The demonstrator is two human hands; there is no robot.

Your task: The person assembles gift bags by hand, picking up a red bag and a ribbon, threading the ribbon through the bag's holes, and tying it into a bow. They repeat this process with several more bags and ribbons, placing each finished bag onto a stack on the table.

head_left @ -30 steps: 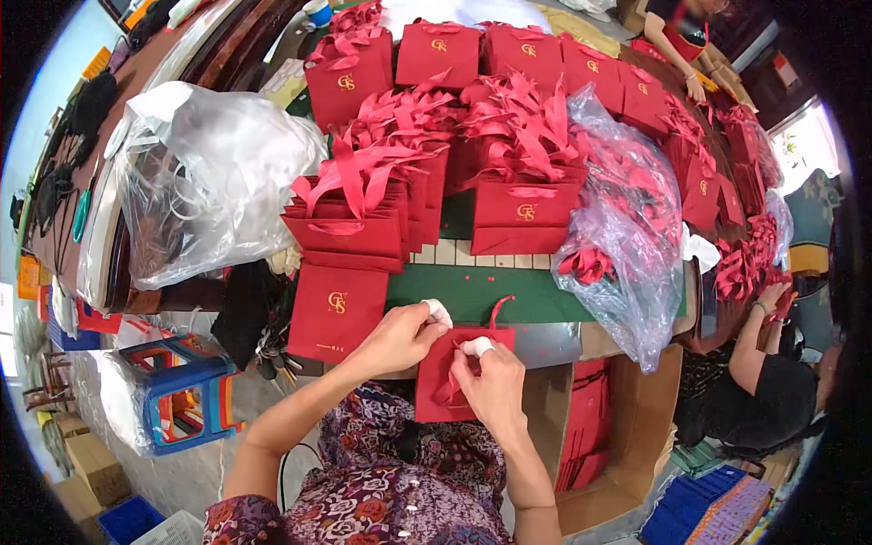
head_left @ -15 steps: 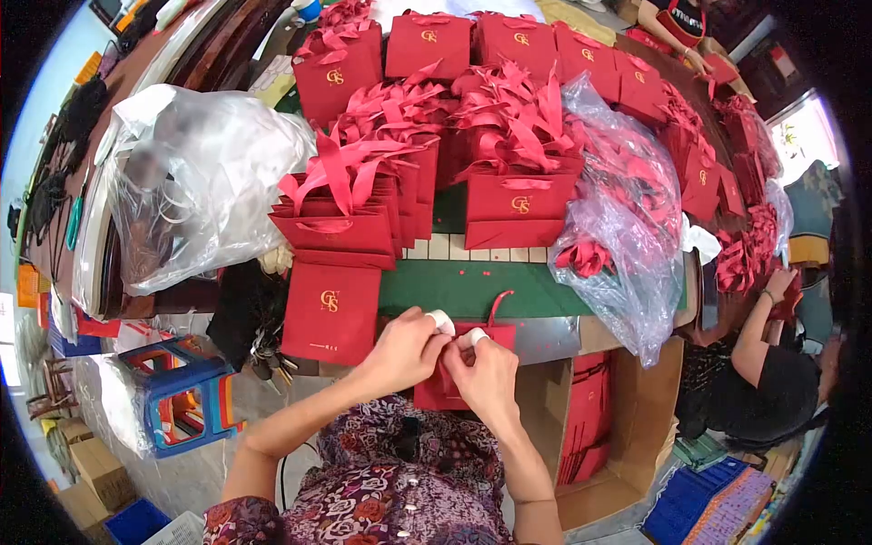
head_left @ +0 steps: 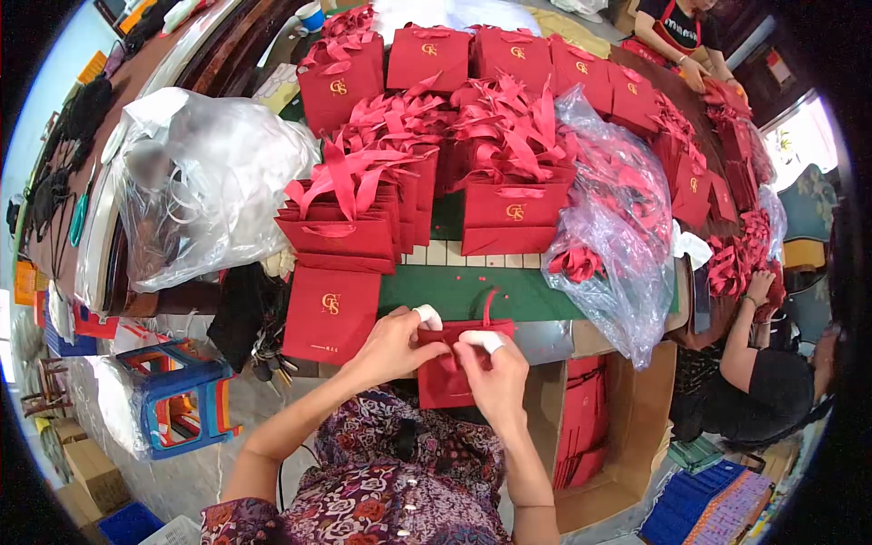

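Note:
A red paper gift bag (head_left: 448, 386) hangs at the table's near edge in front of me, with a red ribbon (head_left: 488, 307) standing up from its top. My left hand (head_left: 392, 347) is closed on the bag's upper left edge, thumb in front. My right hand (head_left: 496, 371) pinches near the right part of its top; what lies between these fingertips is hidden. White coverings wrap fingertips on both hands. Just left of my left hand lies another red bag (head_left: 332, 313) with a gold logo.
Rows of red bags with ribbon handles (head_left: 520, 213) stand across the green table mat (head_left: 436, 289). Clear plastic bags flank them, one holding red ribbons (head_left: 618, 227), one white material (head_left: 213, 182). Below right is an open cardboard box (head_left: 636, 445). Two other people work at the right.
My hands have drawn slightly apart, so more of the bag's top shows between them. The right index finger now lies across the top edge. The view has shifted slightly.

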